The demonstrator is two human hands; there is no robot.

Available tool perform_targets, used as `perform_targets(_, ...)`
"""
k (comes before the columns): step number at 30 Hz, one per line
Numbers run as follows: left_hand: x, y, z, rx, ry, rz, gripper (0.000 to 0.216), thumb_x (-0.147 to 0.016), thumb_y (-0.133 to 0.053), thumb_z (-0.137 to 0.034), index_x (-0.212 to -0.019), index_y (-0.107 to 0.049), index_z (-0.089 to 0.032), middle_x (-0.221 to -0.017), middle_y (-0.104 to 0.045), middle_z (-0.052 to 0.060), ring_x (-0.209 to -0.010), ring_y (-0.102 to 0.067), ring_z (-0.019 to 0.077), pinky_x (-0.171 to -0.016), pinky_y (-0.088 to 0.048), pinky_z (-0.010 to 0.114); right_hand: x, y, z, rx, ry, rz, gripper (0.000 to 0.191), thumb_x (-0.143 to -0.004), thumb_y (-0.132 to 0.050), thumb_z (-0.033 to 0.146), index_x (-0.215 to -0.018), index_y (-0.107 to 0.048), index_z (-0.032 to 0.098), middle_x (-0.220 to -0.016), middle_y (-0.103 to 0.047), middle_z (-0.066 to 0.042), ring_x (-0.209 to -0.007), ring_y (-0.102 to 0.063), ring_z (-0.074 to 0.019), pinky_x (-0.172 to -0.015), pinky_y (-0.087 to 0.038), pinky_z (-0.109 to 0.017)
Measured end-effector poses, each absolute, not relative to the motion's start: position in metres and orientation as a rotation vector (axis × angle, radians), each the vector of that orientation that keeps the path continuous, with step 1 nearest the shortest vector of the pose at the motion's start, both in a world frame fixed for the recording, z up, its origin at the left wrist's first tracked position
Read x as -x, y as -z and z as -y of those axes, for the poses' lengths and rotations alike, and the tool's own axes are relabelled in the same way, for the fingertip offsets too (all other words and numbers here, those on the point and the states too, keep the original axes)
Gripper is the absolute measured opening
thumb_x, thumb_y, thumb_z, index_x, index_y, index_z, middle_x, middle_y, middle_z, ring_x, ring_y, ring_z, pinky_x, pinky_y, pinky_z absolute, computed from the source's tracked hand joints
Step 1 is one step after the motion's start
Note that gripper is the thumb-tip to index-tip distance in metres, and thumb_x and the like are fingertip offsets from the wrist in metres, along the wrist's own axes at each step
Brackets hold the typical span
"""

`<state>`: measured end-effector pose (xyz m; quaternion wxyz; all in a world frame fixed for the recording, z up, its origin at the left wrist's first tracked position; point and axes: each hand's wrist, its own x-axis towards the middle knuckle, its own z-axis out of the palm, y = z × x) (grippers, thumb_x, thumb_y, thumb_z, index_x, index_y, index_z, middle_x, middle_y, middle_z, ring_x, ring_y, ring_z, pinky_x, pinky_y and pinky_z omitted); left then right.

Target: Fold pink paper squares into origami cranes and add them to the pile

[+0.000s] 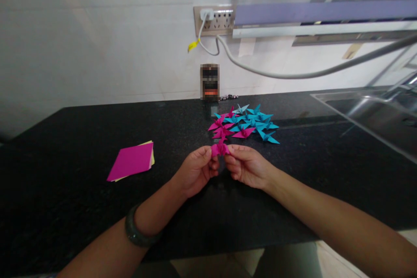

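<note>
A pink origami crane is held above the black countertop, one wing pinched on each side. My left hand is closed with thumb and finger on its left wing. On the right wing, my right hand closes in the same kind of pinch. Just beyond my hands stands a group of finished paper cranes: several blue ones, several pink ones and a pale grey-blue one. To the left lies a stack of square paper, magenta on top with yellow and pale sheets showing at its edges.
The black countertop runs to a tiled wall. Against the wall stands a blurred-out phone-like object beside a beaded string. A metal sink is at the right. A grey cable hangs from the wall socket.
</note>
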<state>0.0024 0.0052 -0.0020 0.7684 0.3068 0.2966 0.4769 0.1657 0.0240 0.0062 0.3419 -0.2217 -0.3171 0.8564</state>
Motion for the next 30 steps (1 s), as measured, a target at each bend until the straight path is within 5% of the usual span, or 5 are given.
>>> perform_targets(14,0.004,0.003,-0.012,-0.604,-1.080,-0.661,0.007,-0.078,-0.054,-0.017,-0.072,-0.052,-0.014,-0.064,-0.047,-0.002,-0.052,-0.049,0.0069,-0.048,-0.045,0.019,-0.209,-0.010,-0.064,1.336,-1.791,1.184,0.018,-0.079,-0.045,0.024,-0.064,-0.035,0.019,-0.050,-0.037,0.007,-0.033,-0.027,-0.0038,-0.032,-0.021,-0.015)
perform_targets(18,0.005,0.002,-0.012,-0.598,-1.060,-0.672,0.008,-0.081,-0.050,-0.019,-0.076,-0.054,-0.014,-0.063,-0.047,-0.002,-0.051,-0.049,0.0076,-0.047,-0.045,0.019,-0.212,-0.004,-0.072,1.745,-1.149,1.716,0.020,-0.082,-0.036,0.023,-0.062,-0.036,0.019,-0.050,-0.037,0.005,-0.036,-0.030,-0.0063,-0.037,-0.027,-0.020)
perform_targets(23,0.006,0.001,-0.012,-0.603,-1.069,-0.692,0.013,-0.081,-0.050,-0.022,-0.072,-0.053,-0.014,-0.061,-0.047,-0.002,-0.050,-0.049,0.0076,-0.046,-0.044,0.019,-0.210,0.004,-0.079,1.861,-0.744,1.883,0.025,-0.077,-0.047,0.023,-0.052,-0.046,0.017,-0.053,-0.048,-0.001,-0.056,-0.047,-0.0125,-0.055,-0.034,-0.023)
perform_targets(30,0.008,0.004,-0.017,-0.669,-1.079,-0.823,0.014,-0.074,-0.059,-0.028,-0.072,-0.053,-0.015,-0.058,-0.049,-0.003,-0.049,-0.049,0.0071,-0.046,-0.044,0.019,-0.213,0.003,-0.081,2.076,-0.234,2.172,0.037,-0.084,-0.038,0.041,-0.078,-0.065,0.016,-0.082,-0.066,-0.012,-0.077,-0.061,-0.0229,-0.063,-0.039,-0.028)
